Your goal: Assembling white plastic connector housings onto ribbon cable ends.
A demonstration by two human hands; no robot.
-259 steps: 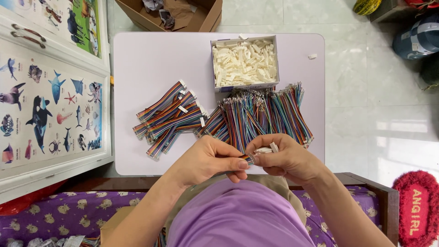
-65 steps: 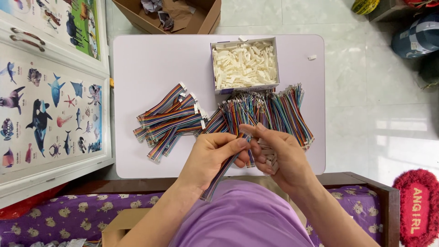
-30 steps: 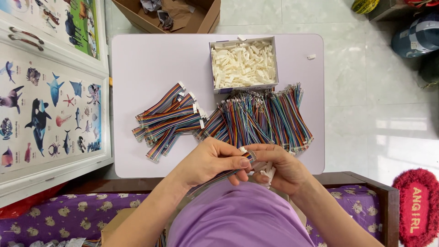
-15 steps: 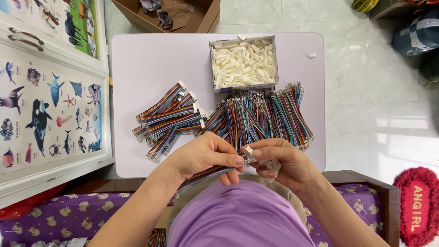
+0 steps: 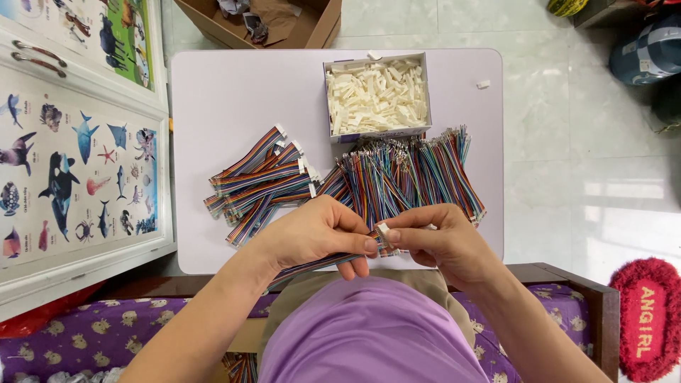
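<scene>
My left hand (image 5: pixel 318 234) pinches a multicoloured ribbon cable (image 5: pixel 306 264) that trails down-left under the palm. My right hand (image 5: pixel 440 240) holds a small white plastic connector (image 5: pixel 384 230) against the cable's end, fingertips of both hands meeting above the table's front edge. Behind the hands lies a spread of loose multicoloured wire strips (image 5: pixel 411 170). To the left sits a pile of ribbon cables with white connectors fitted (image 5: pixel 259 181). A cardboard box of white connectors (image 5: pixel 376 96) stands further back.
The pale lilac table (image 5: pixel 227 92) carries a stray white connector (image 5: pixel 483 84) near its right edge. A brown cardboard box (image 5: pixel 262 18) sits beyond it. A sea-animal poster board (image 5: pixel 71 163) leans at left. Tiled floor and a red rug (image 5: pixel 642 319) lie at right.
Both hands shifted slightly while working the cable end. The connector in my right hand now meets the cable end held by my left hand. The piles on the table are unchanged.
</scene>
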